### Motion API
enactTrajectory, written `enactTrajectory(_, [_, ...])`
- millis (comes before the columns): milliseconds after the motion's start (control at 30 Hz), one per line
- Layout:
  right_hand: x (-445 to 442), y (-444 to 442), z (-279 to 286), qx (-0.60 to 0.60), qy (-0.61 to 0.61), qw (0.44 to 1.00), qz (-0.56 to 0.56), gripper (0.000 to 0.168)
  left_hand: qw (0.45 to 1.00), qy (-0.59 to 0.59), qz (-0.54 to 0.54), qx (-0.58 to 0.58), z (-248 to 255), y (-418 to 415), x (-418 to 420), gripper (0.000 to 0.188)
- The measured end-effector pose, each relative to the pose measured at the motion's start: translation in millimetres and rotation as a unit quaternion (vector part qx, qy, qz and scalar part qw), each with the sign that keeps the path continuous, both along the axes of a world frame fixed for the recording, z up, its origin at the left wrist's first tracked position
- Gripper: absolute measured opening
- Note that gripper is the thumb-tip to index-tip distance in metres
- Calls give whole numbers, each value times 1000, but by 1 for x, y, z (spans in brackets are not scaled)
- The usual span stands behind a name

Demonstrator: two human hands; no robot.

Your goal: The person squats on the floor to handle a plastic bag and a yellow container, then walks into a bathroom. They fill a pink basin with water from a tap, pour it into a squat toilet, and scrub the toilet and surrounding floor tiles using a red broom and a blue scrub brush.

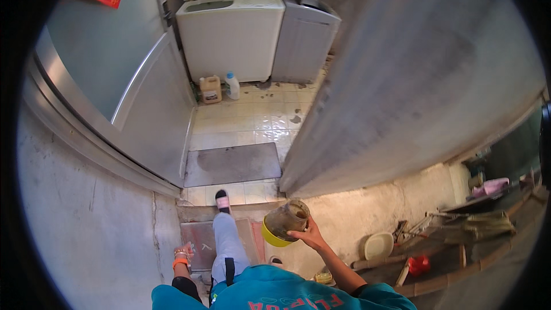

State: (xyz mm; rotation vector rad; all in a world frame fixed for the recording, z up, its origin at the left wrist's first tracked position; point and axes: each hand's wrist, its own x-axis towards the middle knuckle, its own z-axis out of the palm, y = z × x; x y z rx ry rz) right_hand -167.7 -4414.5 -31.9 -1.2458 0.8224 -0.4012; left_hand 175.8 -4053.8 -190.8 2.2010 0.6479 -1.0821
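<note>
My right hand (311,234) grips a dirty clear jar (291,217), which leans in or against a yellow bowl-like container (275,237); how the two join is unclear. The jar's round mouth points up, and something brownish shows inside it. At the lower left my left hand (184,249), with bracelets and an orange band at the wrist, hangs beside my leg near the wall. Its fingers are too small and blurred to read. One sandalled foot (222,201) is on the tiled step at the doorway.
A grey mat (233,163) lies inside the doorway, between a metal door (159,107) and a wall edge (310,159). Beyond stand a white washing machine (230,38), a grey appliance (303,43), a tan jug (211,90) and a white bottle (232,86). A pale basin (379,246) sits at right.
</note>
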Motion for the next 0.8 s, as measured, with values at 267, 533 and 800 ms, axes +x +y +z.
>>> enactTrajectory(267, [203,-130,-2,33,25,999,-23,73,976,-73,-188,-77,-34,-180,233,36])
enactTrajectory(533, [315,-272,38,-18,63,982,-176,73,935,-90,-275,-206,38,-530,344,36])
enactTrajectory(800, [338,-414,20,-1,-4,938,-346,73,886,26,-367,-284,23,-766,357,35])
